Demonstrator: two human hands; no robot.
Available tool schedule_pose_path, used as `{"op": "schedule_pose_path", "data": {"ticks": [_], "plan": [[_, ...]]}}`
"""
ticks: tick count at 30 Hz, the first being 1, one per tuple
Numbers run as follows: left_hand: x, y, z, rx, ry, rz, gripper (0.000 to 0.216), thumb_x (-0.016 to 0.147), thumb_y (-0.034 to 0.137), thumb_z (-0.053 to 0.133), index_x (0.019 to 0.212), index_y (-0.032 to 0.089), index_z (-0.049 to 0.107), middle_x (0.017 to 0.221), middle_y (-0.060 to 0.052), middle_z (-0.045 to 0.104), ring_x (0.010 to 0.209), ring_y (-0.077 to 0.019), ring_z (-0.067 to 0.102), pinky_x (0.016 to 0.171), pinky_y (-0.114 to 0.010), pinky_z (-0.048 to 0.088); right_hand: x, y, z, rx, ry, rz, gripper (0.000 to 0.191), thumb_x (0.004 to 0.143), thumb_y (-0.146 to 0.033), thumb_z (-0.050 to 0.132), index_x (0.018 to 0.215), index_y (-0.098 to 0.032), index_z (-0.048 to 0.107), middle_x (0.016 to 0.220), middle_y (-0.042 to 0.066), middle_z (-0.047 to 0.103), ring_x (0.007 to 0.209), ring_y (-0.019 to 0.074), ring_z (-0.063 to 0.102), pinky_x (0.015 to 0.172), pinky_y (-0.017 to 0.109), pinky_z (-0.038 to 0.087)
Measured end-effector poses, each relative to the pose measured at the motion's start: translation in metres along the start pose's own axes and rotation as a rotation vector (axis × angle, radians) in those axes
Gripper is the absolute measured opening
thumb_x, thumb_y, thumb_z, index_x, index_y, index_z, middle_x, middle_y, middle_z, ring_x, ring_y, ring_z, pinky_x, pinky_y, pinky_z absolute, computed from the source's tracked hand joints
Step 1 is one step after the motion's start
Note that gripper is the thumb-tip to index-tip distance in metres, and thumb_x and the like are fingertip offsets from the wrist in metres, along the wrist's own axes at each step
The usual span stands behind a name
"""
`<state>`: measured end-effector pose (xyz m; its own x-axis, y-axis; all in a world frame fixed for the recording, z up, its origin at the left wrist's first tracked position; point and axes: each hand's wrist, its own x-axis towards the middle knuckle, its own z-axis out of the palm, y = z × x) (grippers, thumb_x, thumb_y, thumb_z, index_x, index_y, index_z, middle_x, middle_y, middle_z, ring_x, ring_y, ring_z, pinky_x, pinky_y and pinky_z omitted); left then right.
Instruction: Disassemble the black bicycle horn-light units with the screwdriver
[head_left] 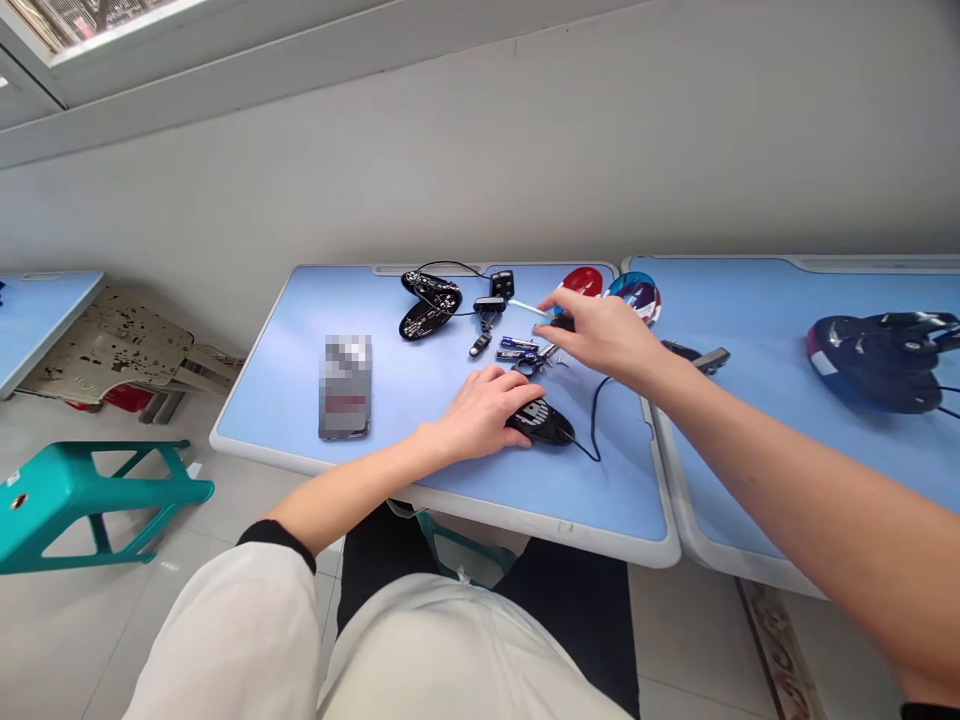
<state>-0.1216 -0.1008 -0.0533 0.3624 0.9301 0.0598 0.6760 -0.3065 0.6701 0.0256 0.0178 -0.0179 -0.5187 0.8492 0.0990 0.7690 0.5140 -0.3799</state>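
My left hand (484, 410) lies curled over a black mouse body (541, 422) on the blue table (300, 390), holding it down; its cable runs off to the right. My right hand (600, 330) reaches forward over small parts, its fingers pinched around a small dark piece (562, 323); what that piece is I cannot make out. Just under it lie two batteries (517, 348) and some small screws (555, 358). A black circuit board (429, 303) with a cable sits further back left.
A phone (346, 386) lies flat at the table's left. A red shell (583, 281) and a blue-red shell (637, 295) rest at the back. A second blue table (750, 420) at right carries a dark mouse shell (877, 358). A teal stool (82, 495) stands on the floor at left.
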Motion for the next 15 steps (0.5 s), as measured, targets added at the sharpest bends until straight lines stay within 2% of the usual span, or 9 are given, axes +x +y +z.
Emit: {"op": "schedule_pose_path", "data": {"ticks": [3, 6, 8, 11, 13, 15], "plan": [[0.006, 0.0, -0.001, -0.012, 0.011, -0.027, 0.044, 0.061, 0.025, 0.079, 0.101, 0.017, 0.062, 0.102, -0.009, 0.061, 0.101, -0.0273, 0.051, 0.089, -0.041, 0.041, -0.029, -0.01, -0.018, 0.432, 0.093, 0.074, 0.024, 0.081, -0.034, 0.057, 0.101, -0.022, 0.06, 0.059, -0.003, 0.052, 0.051, 0.0128, 0.047, 0.052, 0.026, 0.037], [0.006, 0.007, -0.002, -0.298, 0.048, -0.175, 0.045, 0.058, 0.034, 0.08, 0.092, 0.016, 0.057, 0.089, -0.005, 0.06, 0.084, -0.0201, 0.054, 0.074, -0.032, 0.045, -0.064, -0.018, -0.032, 0.717, 0.161, 0.091, 0.015, 0.085, -0.037, 0.054, 0.086, -0.022, 0.055, 0.063, -0.002, 0.053, 0.05, 0.0108, 0.046, 0.05, 0.025, 0.038], [0.005, 0.011, -0.004, -0.637, 0.038, -0.312, 0.046, 0.061, 0.039, 0.078, 0.093, 0.017, 0.053, 0.078, -0.001, 0.058, 0.07, -0.0143, 0.054, 0.058, -0.025, 0.042, -0.084, -0.02, -0.035, 0.755, 0.218, 0.088, 0.017, 0.083, -0.038, 0.058, 0.078, -0.021, 0.055, 0.062, -0.002, 0.052, 0.05, 0.0099, 0.044, 0.049, 0.024, 0.036], [0.009, 0.013, -0.007, -1.108, -0.092, -0.471, 0.042, 0.074, 0.048, 0.065, 0.099, 0.017, 0.051, 0.066, -0.001, 0.059, 0.054, -0.0115, 0.054, 0.041, -0.018, 0.033, -0.103, -0.019, -0.03, 0.721, 0.19, 0.11, 0.016, 0.079, -0.035, 0.062, 0.077, -0.019, 0.062, 0.063, -0.001, 0.055, 0.052, 0.0102, 0.044, 0.048, 0.024, 0.035], [0.013, 0.01, -0.008, -1.256, -0.221, -0.544, 0.041, 0.082, 0.053, 0.053, 0.094, 0.014, 0.054, 0.062, -0.005, 0.061, 0.046, -0.0111, 0.052, 0.035, -0.018, 0.031, -0.108, -0.016, -0.022, 0.688, 0.142, 0.132, 0.016, 0.078, -0.034, 0.062, 0.078, -0.018, 0.066, 0.065, 0.0, 0.058, 0.054, 0.0106, 0.044, 0.049, 0.024, 0.035], [0.017, 0.006, -0.008, -1.34, -0.291, -0.589, 0.044, 0.089, 0.053, 0.042, 0.093, 0.011, 0.056, 0.062, -0.008, 0.063, 0.044, -0.0116, 0.053, 0.032, -0.018, 0.032, -0.109, -0.014, -0.015, 0.65, 0.122, 0.152, 0.018, 0.078, -0.033, 0.06, 0.08, -0.018, 0.069, 0.064, 0.0, 0.058, 0.052, 0.0102, 0.042, 0.049, 0.024, 0.035]]}}
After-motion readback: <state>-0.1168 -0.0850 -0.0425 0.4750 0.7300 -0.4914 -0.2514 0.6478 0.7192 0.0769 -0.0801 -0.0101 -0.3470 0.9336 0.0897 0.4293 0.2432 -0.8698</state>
